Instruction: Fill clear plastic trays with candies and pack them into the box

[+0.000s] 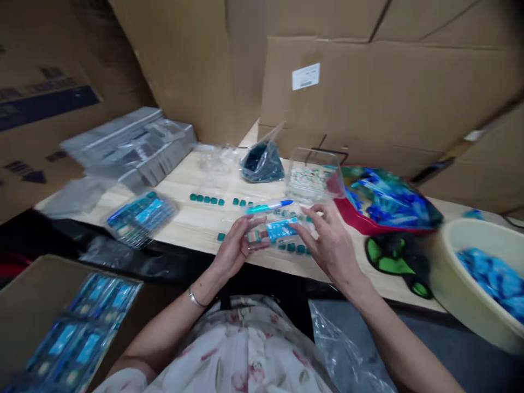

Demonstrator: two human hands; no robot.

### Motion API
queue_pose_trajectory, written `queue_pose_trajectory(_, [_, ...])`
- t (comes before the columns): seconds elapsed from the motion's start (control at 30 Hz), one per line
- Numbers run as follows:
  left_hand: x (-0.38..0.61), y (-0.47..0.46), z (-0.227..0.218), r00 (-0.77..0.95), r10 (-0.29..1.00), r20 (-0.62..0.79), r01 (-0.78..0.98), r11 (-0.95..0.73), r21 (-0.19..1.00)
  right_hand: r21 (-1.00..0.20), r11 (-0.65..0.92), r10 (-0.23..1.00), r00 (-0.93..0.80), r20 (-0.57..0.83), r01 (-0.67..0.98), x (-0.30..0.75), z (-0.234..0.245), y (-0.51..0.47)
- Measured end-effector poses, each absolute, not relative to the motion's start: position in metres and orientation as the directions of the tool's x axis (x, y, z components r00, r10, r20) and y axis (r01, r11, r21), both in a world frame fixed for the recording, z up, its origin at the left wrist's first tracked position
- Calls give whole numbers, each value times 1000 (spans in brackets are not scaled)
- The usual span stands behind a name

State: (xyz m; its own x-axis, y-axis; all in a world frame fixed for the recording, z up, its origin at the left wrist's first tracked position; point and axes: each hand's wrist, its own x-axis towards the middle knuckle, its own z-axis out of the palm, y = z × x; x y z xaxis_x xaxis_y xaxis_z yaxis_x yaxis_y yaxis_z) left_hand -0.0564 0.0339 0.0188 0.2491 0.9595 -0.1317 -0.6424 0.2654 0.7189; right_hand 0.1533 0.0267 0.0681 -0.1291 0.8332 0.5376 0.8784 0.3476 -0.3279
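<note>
Packing area among cardboard cartons (368, 93)

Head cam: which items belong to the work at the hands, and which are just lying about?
At the hands:
left hand and right hand, both on a clear plastic packet
blue and white pen
loose teal squares
clear plastic tub

Lying about:
grey flat packs
red tray of blue packets
cream basin of blue packets
carton of blue cards

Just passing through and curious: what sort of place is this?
Probably a small packing workshop: big cardboard boxes all around, a wooden workbench with small items in plastic bags, and a tub of blue pieces.
</note>
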Motion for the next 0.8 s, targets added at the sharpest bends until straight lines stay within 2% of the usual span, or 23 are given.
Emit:
queue_pose_trajectory(0.07, [-89, 24, 19, 134, 977, -165, -647, 212, 733, -319, 392, 805, -155, 572, 863, 145, 74, 40])
queue_pose_trajectory(0.13, [-125, 10, 17, -14, 979, -202, -637, 147, 757, -314, 486, 787, -253, 562, 816, 134, 71, 62])
queue_pose_trajectory(0.23, [-171, -14, 9, -213, 949, -230, -602, 58, 796, -289, 663, 730, -512, 452, 690, 104, 53, 105])
queue_pose_trajectory(0.33, [-199, -32, -4, -341, 905, -253, -588, 4, 809, -235, 757, 654, -697, 295, 610, 54, 30, 141])
queue_pose_trajectory(0.43, [-210, -43, -19, -402, 867, -295, -611, -14, 791, -69, 790, 611, -775, 160, 609, -1, 12, 161])
queue_pose_trajectory(0.53, [-212, -46, -33, -425, 849, -316, -641, -36, 766, 75, 780, 611, -783, 120, 621, -40, -5, 166])
queue_pose_trajectory(0.7, [-215, -45, -49, -436, 833, -341, -682, -58, 729, 156, 777, 596, -793, 127, 609, -62, -24, 164])
queue_pose_trajectory(0.8, [-216, -44, -51, -425, 839, -341, -687, -54, 724, 222, 800, 528, -829, 181, 558, -59, -19, 168])
